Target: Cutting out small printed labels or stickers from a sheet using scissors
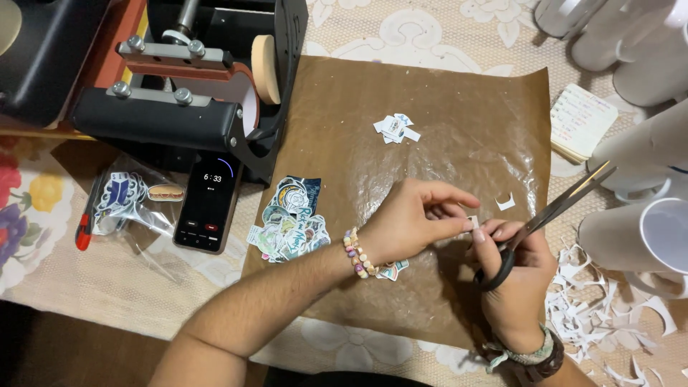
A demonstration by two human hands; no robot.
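Note:
My left hand (416, 218) pinches a tiny white paper cutout (472, 222) between thumb and fingers, over a brown sheet of baking paper (401, 143). My right hand (512, 269) grips black-handled scissors (555, 208), blades pointing up and right, almost closed. The two hands touch at the cutout. A pile of cut stickers (290, 218) lies left of my left hand. A few small cut pieces (395, 129) lie farther up the sheet, and one white scrap (505, 203) sits beside the scissors.
A black mug heat press (186, 86) stands at the back left. A phone with a timer screen (209, 204) lies below it, next to a plastic bag of stickers (129, 197). White mugs (645, 229) stand at the right, with a notepad (582, 122) and paper trimmings (609, 308).

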